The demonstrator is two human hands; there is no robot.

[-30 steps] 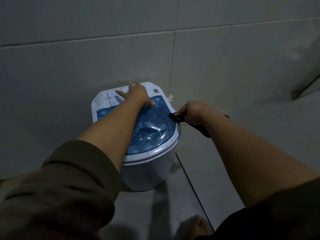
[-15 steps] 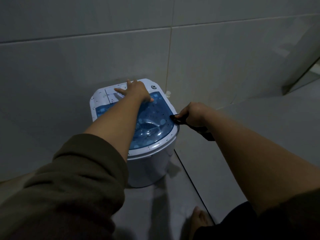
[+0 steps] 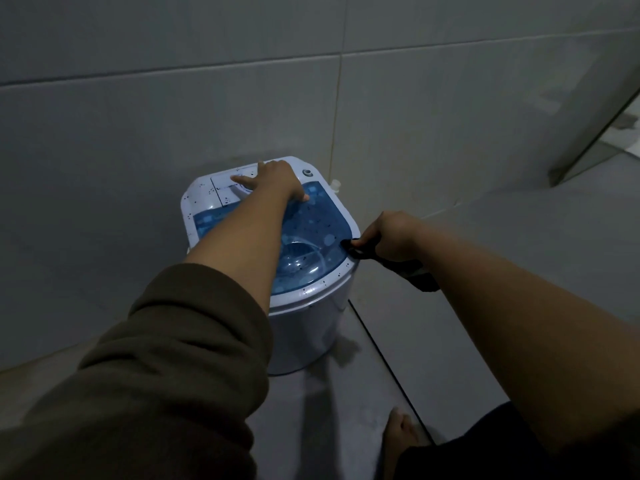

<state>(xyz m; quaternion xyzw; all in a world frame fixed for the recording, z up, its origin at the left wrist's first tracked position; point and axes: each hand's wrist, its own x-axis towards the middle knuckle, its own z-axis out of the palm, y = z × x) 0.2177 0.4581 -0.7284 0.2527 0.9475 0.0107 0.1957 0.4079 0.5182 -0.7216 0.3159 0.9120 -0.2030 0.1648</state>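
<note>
Floor [image 3: 450,341] and wall [image 3: 138,133] are tiled in grey, and a small white washing machine [image 3: 304,327] is stood on the floor with its back close to the wall. The top of the machine is covered by a see-through blue lid [image 3: 311,230], which is shut flat; a ribbed disc [image 3: 298,252] in the tub is seen through it. Behind the lid, at the back of the machine, a white control panel [image 3: 207,192] is fitted.

The left hand [image 3: 277,180] is stretched out over this panel: its fingers are held fairly straight, the forefinger is laid on the panel, and the thumb is rested on the back edge of the lid. Nothing is gripped by it.

The right hand [image 3: 394,235] is held at the right edge of the machine, where a black cloth [image 3: 420,279] is pinched between thumb and curled fingers. One end of the cloth is touching the lid's rim, and the rest is trailed beneath the wrist, away from the machine.

At the back right corner of the machine a small round button [image 3: 307,172] is seen, and just beside that corner a white cap [image 3: 335,184]. In front of the machine a bare foot [image 3: 398,434] is set on the floor.
</note>
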